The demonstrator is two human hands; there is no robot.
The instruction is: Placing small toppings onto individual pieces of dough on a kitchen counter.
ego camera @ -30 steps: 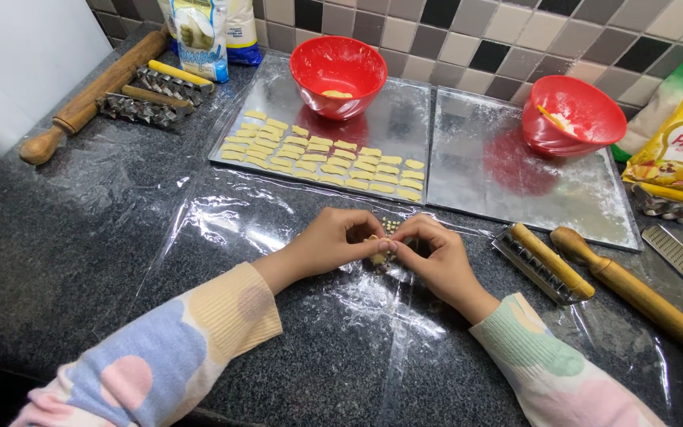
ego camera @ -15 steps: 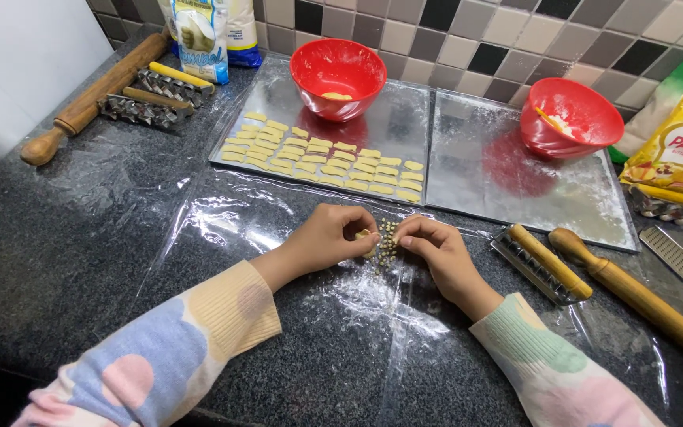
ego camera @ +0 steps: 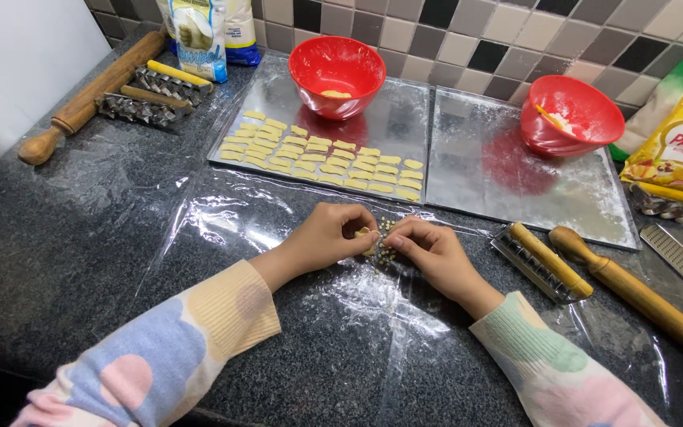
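Countertop [ego camera: 57, 261] of dark granite carries a rolling pin [ego camera: 88, 95] at far left. I see my left hand [ego camera: 330, 237] curled, fingertips pinching a small dough piece [ego camera: 363, 233] at the middle of the plastic film [ego camera: 223, 221]. My right hand [ego camera: 428, 249] is likewise curled, fingertips touching the same piece. Behind them a baking tray [ego camera: 405, 119] holds rows of dough strips [ego camera: 322, 154]. A second tray [ego camera: 476, 166] bears a red bowl [ego camera: 571, 115].

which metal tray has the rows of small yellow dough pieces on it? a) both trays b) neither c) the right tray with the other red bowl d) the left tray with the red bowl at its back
d: the rows of small yellow dough pieces lie on the left flat metal baking tray, in front of its red plastic bowl; the right metal tray shows only its own red bowl and a floury film.
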